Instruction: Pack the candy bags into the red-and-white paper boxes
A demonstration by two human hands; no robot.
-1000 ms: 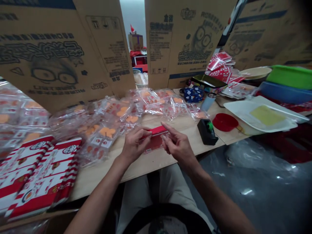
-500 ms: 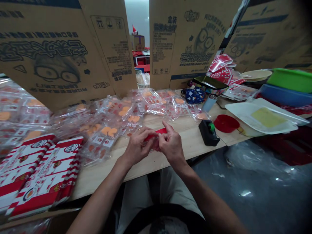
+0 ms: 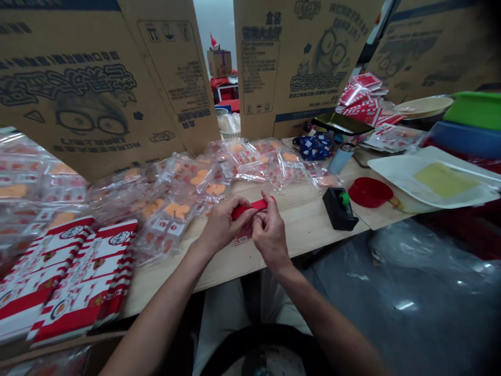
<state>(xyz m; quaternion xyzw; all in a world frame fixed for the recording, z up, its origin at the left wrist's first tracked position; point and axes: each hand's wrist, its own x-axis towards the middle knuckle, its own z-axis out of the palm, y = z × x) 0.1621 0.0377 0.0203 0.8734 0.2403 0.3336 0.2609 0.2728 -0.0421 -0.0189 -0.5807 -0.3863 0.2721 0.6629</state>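
Note:
Between my two hands, over the near side of the wooden table, is a small red carton (image 3: 259, 204) with a printed white part at its lower side. My left hand (image 3: 224, 222) pinches its left end, thumb on the near side. The right hand (image 3: 270, 232) grips the right end, with the index finger along the top and the thumb bent in towards the middle. Fingers cover much of the carton, so its full shape is hidden. Clear bags of orange pieces and stickers (image 3: 178, 210) lie just beyond and left of my hands.
Stacks of flat red-and-white cartons (image 3: 84, 277) lie at the left. To the right stand a black tape dispenser (image 3: 340, 211), a red round dish (image 3: 370, 192) and a white tray (image 3: 407, 175). Cardboard sheets (image 3: 164, 78) wall off the back. A cup (image 3: 342, 157) stands behind.
The carton has turned slightly between my hands, showing more of its red strip and a printed lower part. My right index finger has come down onto it. The view has shifted a little.

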